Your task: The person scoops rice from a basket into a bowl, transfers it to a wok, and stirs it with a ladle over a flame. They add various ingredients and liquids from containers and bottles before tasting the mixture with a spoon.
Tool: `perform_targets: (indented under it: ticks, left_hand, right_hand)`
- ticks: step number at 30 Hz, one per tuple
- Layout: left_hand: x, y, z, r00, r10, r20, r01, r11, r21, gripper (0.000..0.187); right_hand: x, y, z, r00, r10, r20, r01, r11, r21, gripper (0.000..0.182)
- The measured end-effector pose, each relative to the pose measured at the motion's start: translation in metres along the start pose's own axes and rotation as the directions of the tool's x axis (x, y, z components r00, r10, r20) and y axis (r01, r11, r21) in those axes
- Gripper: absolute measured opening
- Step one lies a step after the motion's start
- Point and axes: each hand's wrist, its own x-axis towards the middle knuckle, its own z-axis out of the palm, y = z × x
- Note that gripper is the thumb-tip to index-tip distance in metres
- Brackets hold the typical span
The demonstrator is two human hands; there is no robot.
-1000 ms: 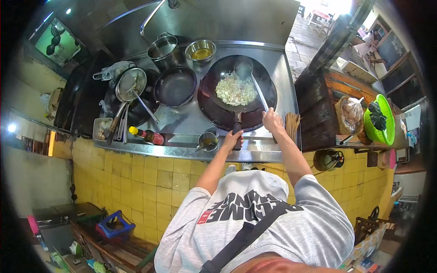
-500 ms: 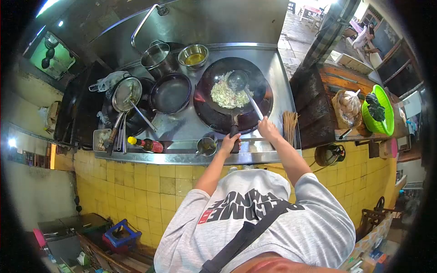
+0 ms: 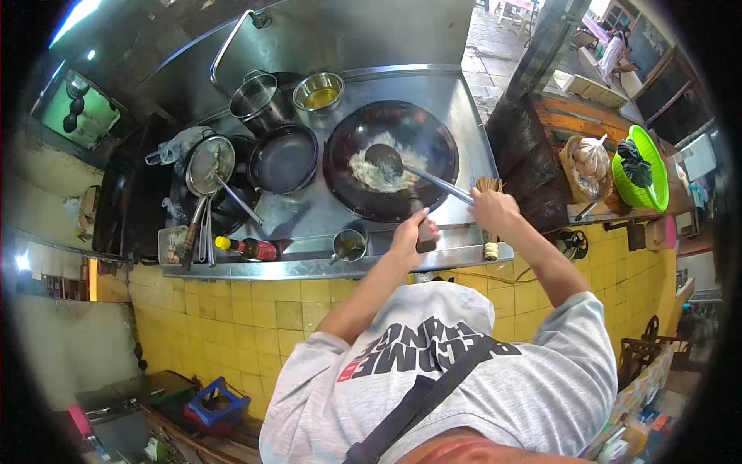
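A large dark wok (image 3: 355, 124) sits on the steel stove, with pale, whitish food (image 3: 372, 179) in its middle. My left hand (image 3: 416, 232) is closed around the wok's dark handle (image 3: 425, 241) at the near side. My right hand (image 3: 495, 210) grips the metal handle of a ladle (image 3: 433, 181), whose round bowl rests over the food. Beneath and beside my right hand lies a bamboo brush (image 3: 491, 246), partly covered by the hand. A metal cup (image 3: 349, 245) stands on the stove's front ledge, left of my left hand.
Left of the wok are a dark pan (image 3: 284, 159), a strainer (image 3: 211, 164), a pot (image 3: 255, 97) and a bowl of yellow liquid (image 3: 318, 92). A red-labelled bottle (image 3: 251, 248) lies at the front edge. A green basket (image 3: 655, 174) stands at right; a person sits far back.
The ladle's bowl has moved left and nearer in the wok, and my right hand has shifted right, over the brush. The wok handle and my left hand have swung right.
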Motion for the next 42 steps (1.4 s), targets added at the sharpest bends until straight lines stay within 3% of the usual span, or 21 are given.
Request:
perform_targets:
  ticks: [1, 3, 7, 8, 10, 14, 15, 18, 20, 22, 24, 27, 29, 31, 34, 36, 37, 38, 39, 41, 42]
  left_hand:
    - [-0.021, 0.007, 0.023, 1.0, 0.001, -0.002, -0.001, 1.0, 0.004, 0.016]
    - [-0.048, 0.02, 0.046, 0.96, -0.277, 0.037, 0.279, 0.957, -0.075, 0.016]
    - [0.014, 0.018, -0.056, 0.999, -0.045, 0.001, 0.044, 0.986, 0.164, 0.016]
    - [0.002, 0.007, -0.053, 0.999, -0.048, 0.006, 0.046, 0.985, 0.164, 0.016]
    - [-0.035, -0.006, -0.022, 0.986, 0.075, -0.15, 0.0, 0.895, 0.447, 0.016]
    - [-0.089, -0.02, 0.021, 0.97, -0.213, -0.121, 0.242, 0.911, 0.334, 0.017]
    - [-0.075, -0.009, 0.013, 0.98, -0.117, -0.158, 0.183, 0.833, 0.522, 0.016]
    - [-0.01, 0.022, -0.043, 0.993, 0.075, -0.093, -0.025, 0.891, 0.453, 0.016]
    - [-0.003, 0.025, -0.066, 0.995, 0.081, -0.052, -0.04, 0.84, 0.541, 0.019]
    - [-0.044, 0.003, -0.044, 0.998, -0.03, 0.047, 0.009, 0.917, 0.399, 0.022]
    - [-0.078, -0.005, -0.022, 0.988, -0.136, -0.066, 0.151, 0.875, 0.459, 0.021]
    - [-0.047, -0.001, -0.038, 0.991, -0.103, -0.087, 0.13, 0.907, 0.401, 0.02]
    - [0.006, 0.002, -0.084, 0.989, 0.143, -0.021, -0.11, 0.837, 0.536, 0.018]
    - [0.054, 0.017, -0.13, 0.973, 0.227, 0.044, -0.215, 0.822, 0.527, 0.017]
    - [0.066, 0.025, -0.13, 0.955, 0.295, -0.014, -0.205, 0.696, 0.688, 0.017]
    - [0.061, 0.023, -0.133, 0.927, 0.375, -0.028, -0.221, 0.604, 0.765, 0.018]
    - [0.06, 0.022, -0.144, 0.857, 0.514, -0.012, -0.163, 0.294, 0.942, 0.026]
    - [0.049, 0.015, -0.147, 0.697, 0.705, 0.135, -0.083, -0.108, 0.991, 0.039]
    - [0.028, 0.013, -0.136, 0.724, 0.682, 0.1, -0.106, -0.033, 0.994, 0.048]
    - [0.005, 0.003, -0.131, 0.52, 0.756, 0.398, -0.228, -0.326, 0.917, 0.048]
    - [-0.015, 0.005, -0.106, 0.633, 0.717, 0.294, -0.342, -0.082, 0.936, 0.044]
  right_hand:
    - [-0.011, 0.005, -0.009, 0.998, -0.05, -0.032, 0.047, 0.997, -0.068, 0.029]
    - [-0.029, 0.009, -0.03, 0.994, -0.103, -0.038, 0.101, 0.994, -0.05, 0.031]
    - [-0.056, -0.001, -0.036, 0.989, -0.146, -0.036, 0.146, 0.989, -0.002, 0.043]
    - [-0.059, -0.001, -0.035, 0.993, -0.121, -0.019, 0.121, 0.993, -0.003, 0.046]
    - [-0.053, -0.007, -0.018, 0.997, -0.076, 0.02, 0.076, 0.997, 0.009, 0.048]
    - [-0.052, -0.026, -0.008, 0.999, 0.01, -0.031, -0.008, 0.998, 0.061, 0.045]
    - [-0.057, -0.027, -0.002, 1.0, 0.004, -0.024, -0.002, 0.994, 0.112, 0.04]
    - [-0.047, -0.027, 0.017, 0.997, 0.07, -0.01, -0.068, 0.987, 0.147, 0.044]
    - [-0.032, -0.033, 0.031, 0.977, 0.213, 0.013, -0.213, 0.973, 0.091, 0.048]
    - [-0.02, -0.023, 0.045, 0.96, 0.256, -0.113, -0.246, 0.964, 0.096, 0.05]
    - [-0.034, -0.016, 0.014, 0.973, 0.216, -0.083, -0.197, 0.962, 0.188, 0.048]
    - [-0.056, -0.014, 0.003, 0.954, 0.194, -0.229, -0.116, 0.941, 0.317, 0.047]
    - [-0.036, -0.026, 0.016, 0.935, 0.218, -0.279, -0.117, 0.934, 0.338, 0.048]
    - [-0.01, -0.049, 0.039, 0.895, 0.32, -0.309, -0.187, 0.9, 0.393, 0.049]
    - [0.038, -0.053, 0.089, 0.892, 0.332, -0.306, -0.231, 0.918, 0.323, 0.051]
    - [0.058, -0.05, 0.114, 0.909, 0.382, -0.169, -0.304, 0.882, 0.359, 0.048]
    - [0.047, -0.051, 0.098, 0.931, 0.331, -0.156, -0.26, 0.898, 0.355, 0.044]
    - [0.033, -0.053, 0.074, 0.949, 0.28, -0.142, -0.215, 0.91, 0.354, 0.041]
    - [0.031, -0.051, 0.071, 0.943, 0.296, -0.149, -0.22, 0.895, 0.388, 0.038]
    - [0.023, -0.056, 0.066, 0.922, 0.359, -0.145, -0.265, 0.858, 0.439, 0.035]
    - [0.021, -0.06, 0.064, 0.903, 0.405, -0.145, -0.301, 0.836, 0.46, 0.034]
